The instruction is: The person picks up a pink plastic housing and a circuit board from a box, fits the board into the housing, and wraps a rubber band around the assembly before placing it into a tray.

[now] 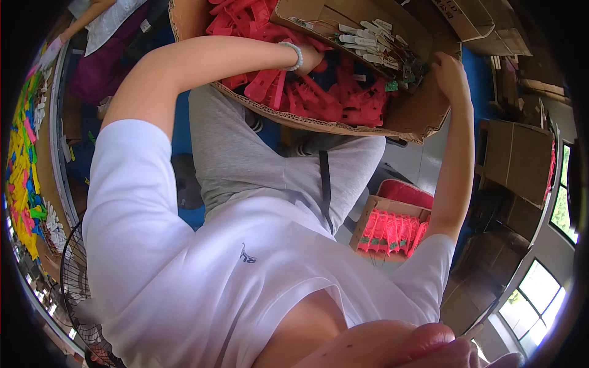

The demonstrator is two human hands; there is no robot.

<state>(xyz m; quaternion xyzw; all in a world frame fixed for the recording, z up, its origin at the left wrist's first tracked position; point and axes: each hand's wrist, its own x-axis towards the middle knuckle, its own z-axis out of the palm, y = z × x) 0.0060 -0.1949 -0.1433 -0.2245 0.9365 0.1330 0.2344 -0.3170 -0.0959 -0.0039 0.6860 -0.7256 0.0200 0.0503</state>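
Note:
A large cardboard box (319,126) stands in front of me at my lap, with many red plastic parts (307,101) in it. My left hand (311,59), with a beaded bracelet at the wrist, reaches in among these parts. Its fingers are mostly hidden, so what they touch cannot be made out. My right hand (451,75) has its fingers curled over the box's right wall. Close to those fingers, a smaller cardboard tray (300,15) inside the box holds several white strips with thin wires (368,40) and small green circuit boards (392,86).
Below my right forearm sits a carton (366,230) holding red parts with green pieces (392,233). Stacked cardboard boxes (518,156) line the right side. At far left, a table carries colourful plastic parts (24,190), with a fan (73,276) near it. Another person's arm (86,18) shows at upper left.

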